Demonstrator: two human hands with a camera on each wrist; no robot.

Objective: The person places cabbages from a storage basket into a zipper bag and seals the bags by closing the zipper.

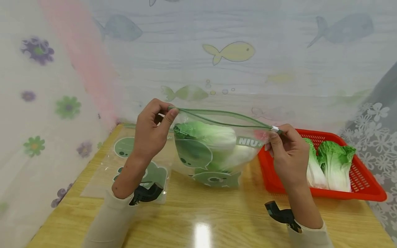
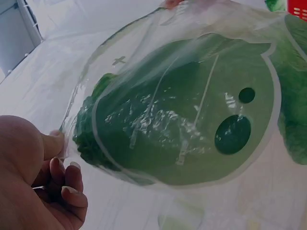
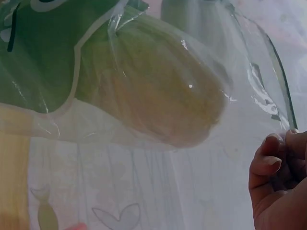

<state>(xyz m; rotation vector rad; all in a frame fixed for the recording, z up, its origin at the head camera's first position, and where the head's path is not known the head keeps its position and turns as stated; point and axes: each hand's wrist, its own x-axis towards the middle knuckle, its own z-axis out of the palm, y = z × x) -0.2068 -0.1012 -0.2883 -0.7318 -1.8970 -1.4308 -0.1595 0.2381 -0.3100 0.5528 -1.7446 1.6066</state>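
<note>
Both hands hold up a clear zip bag (image 1: 223,151) with green prints, its mouth gaping slightly between two green zip strips. My left hand (image 1: 152,127) pinches the left top corner between thumb and fingers. At the other corner, beside the white slider (image 1: 274,128), my right hand (image 1: 289,151) pinches the edge. Inside the bag lie heads of Chinese cabbage (image 1: 214,134), leafy end to the left and pale base to the right. In the left wrist view, a large green print (image 2: 192,115) covers much of the cabbage. The right wrist view shows a pale cabbage base (image 3: 163,100) through the plastic.
A red plastic basket (image 1: 369,193) with more Chinese cabbages (image 1: 336,165) stands on the right of the wooden table (image 1: 186,213). Another printed zip bag (image 1: 102,175) lies flat on the left, partly behind the left forearm. Patterned sheeting (image 1: 186,51) hangs behind the table.
</note>
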